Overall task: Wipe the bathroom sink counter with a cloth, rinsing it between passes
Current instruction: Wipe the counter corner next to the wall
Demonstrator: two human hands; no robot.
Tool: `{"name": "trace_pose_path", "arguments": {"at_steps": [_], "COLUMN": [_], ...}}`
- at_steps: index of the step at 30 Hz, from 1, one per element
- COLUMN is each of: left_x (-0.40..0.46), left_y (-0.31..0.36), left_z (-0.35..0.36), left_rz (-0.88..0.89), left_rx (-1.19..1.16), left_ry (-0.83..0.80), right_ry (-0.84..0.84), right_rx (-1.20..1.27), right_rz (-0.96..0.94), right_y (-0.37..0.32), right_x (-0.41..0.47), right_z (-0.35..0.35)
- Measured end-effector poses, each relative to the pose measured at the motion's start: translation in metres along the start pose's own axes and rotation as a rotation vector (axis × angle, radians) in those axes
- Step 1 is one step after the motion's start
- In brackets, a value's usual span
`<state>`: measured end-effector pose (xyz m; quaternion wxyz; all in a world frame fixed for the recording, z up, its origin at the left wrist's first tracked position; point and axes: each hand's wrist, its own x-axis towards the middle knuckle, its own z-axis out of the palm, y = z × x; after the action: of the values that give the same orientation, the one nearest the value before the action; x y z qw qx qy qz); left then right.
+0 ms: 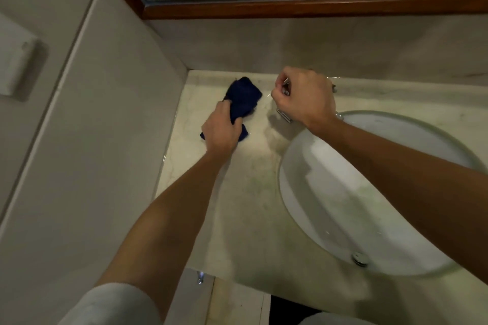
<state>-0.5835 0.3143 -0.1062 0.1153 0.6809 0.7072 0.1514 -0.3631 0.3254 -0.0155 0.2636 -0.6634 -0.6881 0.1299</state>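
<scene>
A dark blue cloth (244,95) lies bunched on the pale marble counter (245,192) near the back left corner. My left hand (221,132) grips its near end and holds it down on the counter. My right hand (303,97) is curled round the chrome faucet (284,116) at the back of the counter, hiding most of it. The white oval sink basin (356,192) lies to the right, under my right forearm, with its chrome drain (360,258) at the near side.
A tiled wall (92,140) bounds the counter on the left and a backsplash at the rear. A wood-framed mirror (290,6) hangs above and reflects my hand. A white fixture (18,68) is mounted on the left wall. The counter's front edge drops to the floor.
</scene>
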Motion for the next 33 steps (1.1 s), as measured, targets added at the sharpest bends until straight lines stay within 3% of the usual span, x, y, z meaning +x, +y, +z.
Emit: {"name": "trace_pose_path", "arguments": {"at_steps": [8, 11, 14, 17, 24, 27, 33], "left_x": [-0.134, -0.156, -0.165, -0.139, -0.011, 0.040, 0.089], "left_y": [0.097, 0.126, 0.121, 0.088, -0.004, -0.024, 0.002], "left_z": [0.027, 0.025, 0.008, -0.020, -0.062, -0.051, -0.007], "left_rz": [0.139, 0.026, -0.080, -0.185, -0.238, -0.183, 0.161], "left_rx": [-0.135, -0.271, -0.449, -0.458, -0.155, -0.064, -0.020], "left_ry": [-0.165, -0.351, -0.329, -0.171, 0.070, 0.045, -0.127], "right_ry": [-0.036, -0.030, -0.034, -0.043, -0.043, -0.023, -0.025], "right_rx": [0.007, -0.006, 0.012, 0.008, -0.012, 0.008, -0.019], "right_rz": [0.002, -0.002, 0.002, 0.001, 0.010, 0.001, 0.006], "right_y": [-0.005, -0.005, -0.005, -0.005, -0.004, -0.002, -0.002], "right_x": [-0.002, -0.002, -0.004, -0.003, -0.001, -0.001, -0.001], "right_z": [-0.006, -0.007, -0.007, -0.008, -0.006, -0.002, 0.001]}}
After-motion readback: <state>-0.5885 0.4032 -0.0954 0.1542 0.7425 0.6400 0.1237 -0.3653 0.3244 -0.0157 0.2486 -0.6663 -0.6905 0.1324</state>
